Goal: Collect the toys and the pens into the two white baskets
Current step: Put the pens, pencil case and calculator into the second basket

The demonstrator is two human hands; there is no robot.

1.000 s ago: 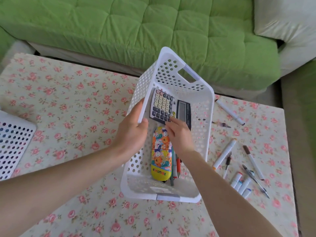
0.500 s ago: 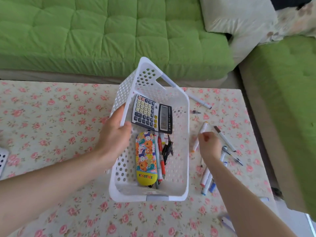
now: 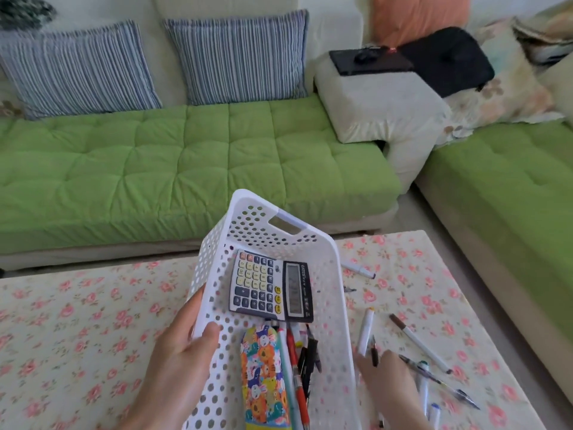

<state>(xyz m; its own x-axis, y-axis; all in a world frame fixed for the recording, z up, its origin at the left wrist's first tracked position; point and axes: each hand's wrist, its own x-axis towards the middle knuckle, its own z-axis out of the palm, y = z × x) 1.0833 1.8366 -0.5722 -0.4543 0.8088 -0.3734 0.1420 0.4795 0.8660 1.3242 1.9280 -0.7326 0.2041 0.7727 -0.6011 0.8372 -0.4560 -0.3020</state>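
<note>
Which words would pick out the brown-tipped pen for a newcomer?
Find the white basket tilted over the floral table. Loose pens lie to its right. The brown-tipped pen slants right of the fat white marker, alone in having a brown end.

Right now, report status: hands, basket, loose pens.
Left hand grips white basket by left wall. Right hand at loose pens on table, grasp unclear. Calculator, pencil case, red pen inside. Nothing blocking.
</note>
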